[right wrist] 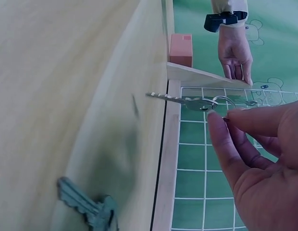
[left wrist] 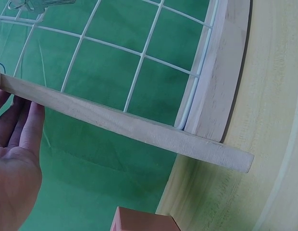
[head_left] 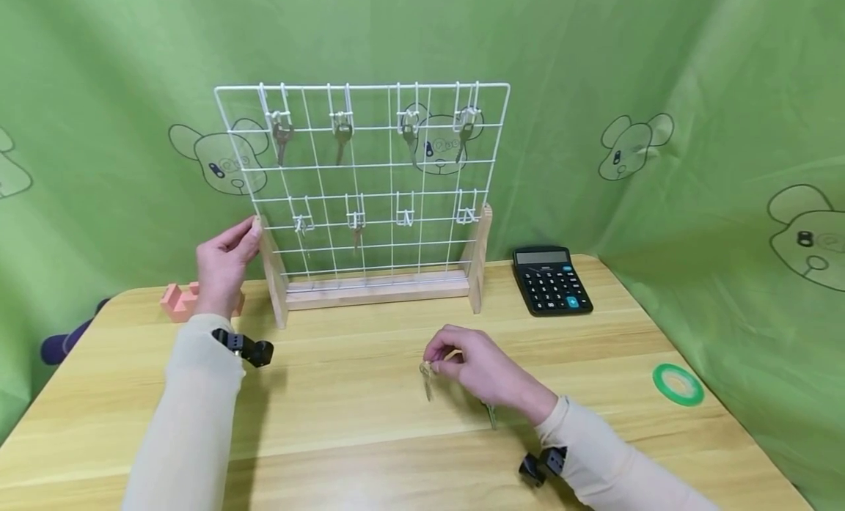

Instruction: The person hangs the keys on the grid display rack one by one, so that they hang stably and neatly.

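A white wire grid rack (head_left: 370, 86) stands upright in wooden side posts at the back of the table. My left hand (head_left: 221, 265) grips the top of the left wooden post (left wrist: 139, 130), thumb on one side and fingers on the other. In front of the rack, my right hand (head_left: 478, 364) pinches a small ring with a silver key (right wrist: 199, 104) hanging from it above the table. Another key (right wrist: 86, 207) lies on the tabletop, partly hidden under the right wrist in the head view. Several keys (head_left: 342, 135) hang from the upper hooks; the two left lower hooks also carry keys.
A black calculator (head_left: 553, 282) lies right of the rack, and a green tape roll (head_left: 678, 385) near the table's right edge. A pink block-shaped item (head_left: 178, 303) sits behind the left forearm. Green curtain (head_left: 561, 42) surrounds the wooden table (head_left: 343, 401).
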Demonstrator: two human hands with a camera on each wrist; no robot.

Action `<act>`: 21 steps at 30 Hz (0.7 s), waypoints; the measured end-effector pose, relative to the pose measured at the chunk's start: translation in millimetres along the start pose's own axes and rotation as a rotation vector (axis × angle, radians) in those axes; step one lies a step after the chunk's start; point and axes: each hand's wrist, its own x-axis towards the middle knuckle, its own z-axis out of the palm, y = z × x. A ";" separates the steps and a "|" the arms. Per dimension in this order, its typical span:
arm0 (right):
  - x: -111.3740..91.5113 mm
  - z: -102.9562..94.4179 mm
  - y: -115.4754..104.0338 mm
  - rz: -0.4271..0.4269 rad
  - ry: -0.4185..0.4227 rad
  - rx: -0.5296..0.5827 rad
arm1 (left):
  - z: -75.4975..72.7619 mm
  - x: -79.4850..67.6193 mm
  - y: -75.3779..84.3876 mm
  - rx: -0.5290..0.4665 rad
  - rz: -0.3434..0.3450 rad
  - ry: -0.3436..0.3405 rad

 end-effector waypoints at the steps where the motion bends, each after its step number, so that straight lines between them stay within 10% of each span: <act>1: 0.6 -0.8 -0.7 0.001 0.008 0.003 | 0.1 0.0 -0.1 0.009 0.004 0.001; 21: 15.4 -12.1 -19.2 -0.025 0.082 0.038 | 1.0 1.0 -0.2 0.042 0.019 0.005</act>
